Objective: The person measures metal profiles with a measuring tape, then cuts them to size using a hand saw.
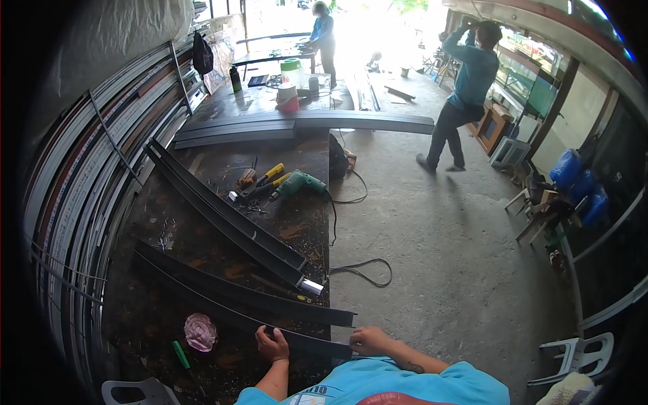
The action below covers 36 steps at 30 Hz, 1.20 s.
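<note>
A long dark metal profile (223, 312) lies slantwise across the near part of the workbench. My left hand (273, 345) grips its near edge, thumb and fingers over the rim. At the profile's right end, my right hand (368, 341) is closed, its fingers curled together; whatever they pinch is hidden. A second dark profile (283, 302) runs just behind the first. To the left of my left hand are a crumpled pinkish bundle (200, 332) and a green-handled screwdriver (181, 355).
Further up the workbench (223, 155) sit a green drill (298, 185), yellow-handled tools (278, 177), loose screws and more profiles (223, 214). A cord (368, 270) loops over the floor. Two people (470, 81) stand beyond; a plastic chair (577, 358) is at right.
</note>
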Each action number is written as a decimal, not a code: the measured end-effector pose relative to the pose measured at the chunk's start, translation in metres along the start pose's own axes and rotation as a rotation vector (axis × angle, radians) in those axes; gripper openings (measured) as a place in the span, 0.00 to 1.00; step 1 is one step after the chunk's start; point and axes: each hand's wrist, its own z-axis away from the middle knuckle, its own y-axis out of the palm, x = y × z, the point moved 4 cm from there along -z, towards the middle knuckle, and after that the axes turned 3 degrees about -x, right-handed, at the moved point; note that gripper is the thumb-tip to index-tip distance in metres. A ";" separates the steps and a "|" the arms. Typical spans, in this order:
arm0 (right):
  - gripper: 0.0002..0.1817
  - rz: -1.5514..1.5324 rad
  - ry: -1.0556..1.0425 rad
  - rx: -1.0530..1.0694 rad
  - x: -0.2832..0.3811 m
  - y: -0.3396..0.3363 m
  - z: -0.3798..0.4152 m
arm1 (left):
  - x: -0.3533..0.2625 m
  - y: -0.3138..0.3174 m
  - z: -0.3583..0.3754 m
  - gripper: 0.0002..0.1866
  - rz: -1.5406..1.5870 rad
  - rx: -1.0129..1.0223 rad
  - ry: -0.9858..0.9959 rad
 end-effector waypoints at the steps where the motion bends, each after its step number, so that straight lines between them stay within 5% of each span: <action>1: 0.07 -0.001 0.006 0.010 0.000 0.000 0.000 | 0.000 0.000 0.000 0.22 0.004 -0.003 0.004; 19: 0.11 -0.059 0.142 0.197 -0.008 0.008 -0.006 | 0.003 0.000 0.000 0.22 -0.042 0.033 -0.034; 36: 0.12 -0.113 0.092 0.167 -0.014 0.014 -0.004 | 0.001 -0.001 0.000 0.21 -0.008 0.010 -0.007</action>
